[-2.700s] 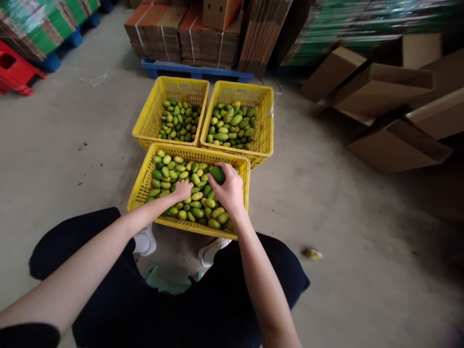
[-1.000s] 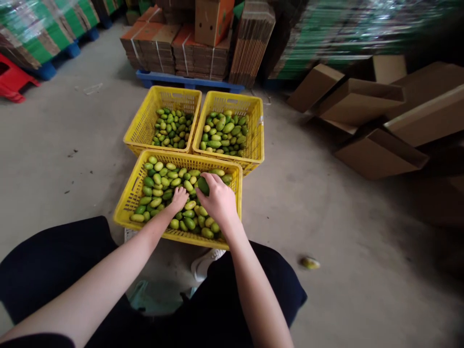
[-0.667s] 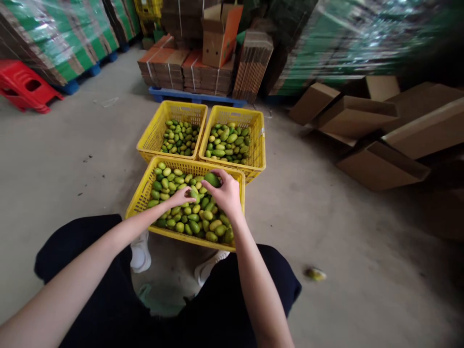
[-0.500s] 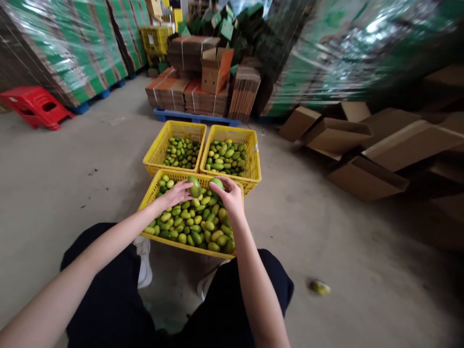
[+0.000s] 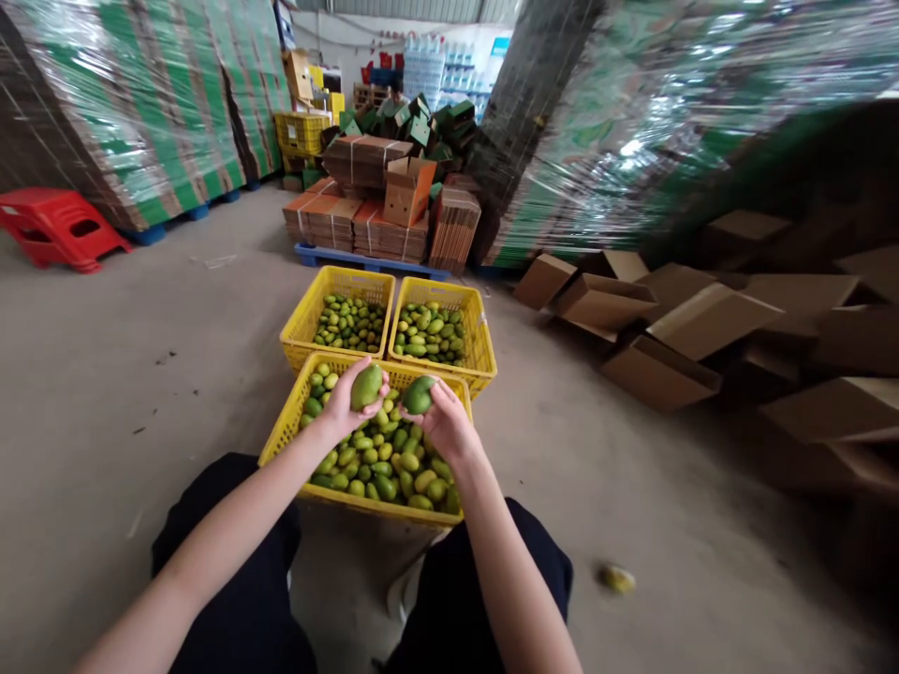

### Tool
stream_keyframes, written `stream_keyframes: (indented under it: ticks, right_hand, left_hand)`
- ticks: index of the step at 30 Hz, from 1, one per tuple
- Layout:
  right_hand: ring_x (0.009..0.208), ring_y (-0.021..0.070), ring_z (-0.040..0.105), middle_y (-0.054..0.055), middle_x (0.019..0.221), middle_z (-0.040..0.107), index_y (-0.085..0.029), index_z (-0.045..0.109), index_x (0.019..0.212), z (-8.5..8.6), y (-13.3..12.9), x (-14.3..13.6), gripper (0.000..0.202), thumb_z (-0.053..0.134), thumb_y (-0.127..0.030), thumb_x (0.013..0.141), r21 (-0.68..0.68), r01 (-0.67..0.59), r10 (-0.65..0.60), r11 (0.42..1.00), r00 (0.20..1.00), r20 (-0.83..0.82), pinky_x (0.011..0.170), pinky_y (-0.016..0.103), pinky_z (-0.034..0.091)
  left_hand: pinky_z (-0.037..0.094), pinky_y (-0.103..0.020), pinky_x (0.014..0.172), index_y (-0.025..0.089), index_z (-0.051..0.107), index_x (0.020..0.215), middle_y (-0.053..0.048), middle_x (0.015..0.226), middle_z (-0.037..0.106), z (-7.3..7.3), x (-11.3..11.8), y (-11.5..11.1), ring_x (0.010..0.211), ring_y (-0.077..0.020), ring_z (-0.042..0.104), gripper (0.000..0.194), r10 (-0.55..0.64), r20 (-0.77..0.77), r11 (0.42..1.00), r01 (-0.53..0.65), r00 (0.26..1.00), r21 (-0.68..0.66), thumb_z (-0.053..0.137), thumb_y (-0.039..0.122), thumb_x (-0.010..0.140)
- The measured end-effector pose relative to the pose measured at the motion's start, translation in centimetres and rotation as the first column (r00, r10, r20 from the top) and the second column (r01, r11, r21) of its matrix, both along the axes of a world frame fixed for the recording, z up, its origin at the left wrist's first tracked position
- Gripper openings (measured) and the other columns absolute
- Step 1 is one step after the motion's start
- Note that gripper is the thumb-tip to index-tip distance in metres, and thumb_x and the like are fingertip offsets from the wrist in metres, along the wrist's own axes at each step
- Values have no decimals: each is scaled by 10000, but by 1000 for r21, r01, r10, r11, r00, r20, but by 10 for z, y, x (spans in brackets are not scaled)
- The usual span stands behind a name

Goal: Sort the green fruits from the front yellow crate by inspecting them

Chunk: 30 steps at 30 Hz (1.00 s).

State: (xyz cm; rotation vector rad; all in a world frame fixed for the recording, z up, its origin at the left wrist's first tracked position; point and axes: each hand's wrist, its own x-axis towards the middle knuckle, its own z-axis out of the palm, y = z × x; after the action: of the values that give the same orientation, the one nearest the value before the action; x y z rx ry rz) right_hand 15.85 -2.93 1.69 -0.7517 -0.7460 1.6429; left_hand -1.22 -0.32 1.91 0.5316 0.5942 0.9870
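Since the view has tipped upward, more of the tall wrapped stacks (image 5: 674,140) now shows, well beyond the near crate (image 5: 285,432) on both its left and its right. Cardboard boxes (image 5: 664,370) lie tumbled well to the right of the near crate, and two rear crates (image 5: 481,332) stand side by side just behind it, each with fruit inside. Within the near crate spreads its own pile of fruit (image 5: 383,459).

The left hand (image 5: 343,398), down in that pile a few seconds ago, has risen out of it with a fruit, while the right hand (image 5: 449,421) has kept the one it already had. Both hands are therefore occupied, and neither looks free to pick up another.

Above the far half of the near crate, the paler fruit (image 5: 366,388) sits against the left palm with fingers curled round it; the darker fruit (image 5: 420,396) is gripped between the right thumb and fingers. They are near each other but apart. One loose fruit (image 5: 616,578) lies on the floor, well to the near crate's right.
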Motion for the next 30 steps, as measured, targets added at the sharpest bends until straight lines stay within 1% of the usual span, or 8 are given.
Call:
stream_keyframes:
  ticks: [4, 9, 12, 15, 18, 23, 27, 30]
  right_hand:
    - [641, 105, 589, -13, 788, 647, -214, 658, 889, 4, 2, -7, 357, 788, -454, 659, 20, 26, -26, 999, 1000, -9, 556, 211, 487]
    - [716, 176, 635, -7, 872, 656, -257, 546, 832, 0, 4, -19, 462, 862, -409, 532, 129, -50, 39, 990, 995, 88, 680, 342, 559]
    - [866, 213, 657, -5, 957, 635, -264, 503, 849, -8, 4, -25, 546, 894, -362, 481, 252, -9, -37, 968, 984, 177, 813, 397, 560]
    - [1016, 240, 630, 39, 1060, 627, -258, 565, 972, -15, 3, -27, 556, 883, -381, 533, 430, -5, -161, 903, 923, 351, 907, 404, 528]
    - [1095, 250, 600, 66, 1099, 642, -251, 632, 1052, -17, 1, -27, 460, 828, -374, 654, 580, -58, -298, 812, 814, 499, 983, 428, 485]
    - [1072, 241, 625, 82, 1114, 678, -256, 667, 1090, -8, -7, -27, 290, 696, -258, 801, 733, -82, -508, 675, 668, 543, 973, 439, 498]
    - [1064, 250, 640, 79, 1121, 691, -272, 697, 1075, -3, -12, -28, 262, 658, -259, 816, 735, -93, -558, 671, 590, 584, 976, 450, 500]
    - [1120, 266, 613, 85, 1171, 679, -251, 680, 1116, -7, -7, -31, 378, 727, -307, 745, 641, -8, -474, 767, 666, 576, 999, 449, 485]
  left_hand:
    - [192, -163, 272, 127, 609, 672, -10, 508, 575, 4, -5, -3, 285, -57, 405, 354, -7, -31, 996, 10, 1000, 87, 582, 461, 784]
    - [211, -214, 286, 141, 645, 652, -38, 499, 603, -1, -15, -5, 293, -113, 457, 357, 88, -167, 967, -44, 982, 251, 556, 460, 787]
    - [240, -231, 324, 145, 656, 645, -46, 503, 603, -4, -22, -9, 315, -125, 474, 345, 165, -273, 937, -64, 948, 344, 559, 431, 810]
    - [337, -233, 419, 160, 686, 737, -36, 602, 628, -5, -27, -13, 438, -131, 529, 270, 287, -334, 892, -123, 898, 434, 585, 398, 814]
    - [456, -269, 653, 185, 695, 831, -45, 800, 648, -4, -27, -16, 693, -168, 581, 246, 467, -329, 766, -189, 821, 614, 586, 402, 795]
    - [435, -317, 788, 197, 646, 689, -53, 746, 592, -2, -23, -18, 780, -209, 536, 291, 593, -372, 644, -144, 714, 751, 501, 413, 821]
    - [449, -308, 777, 197, 620, 655, -43, 726, 580, -6, -16, -15, 767, -198, 534, 287, 595, -360, 690, -227, 719, 687, 526, 407, 826]
    - [472, -264, 659, 189, 605, 680, -23, 709, 582, -10, -8, -9, 709, -166, 556, 292, 482, -277, 840, -349, 831, 415, 552, 412, 861]
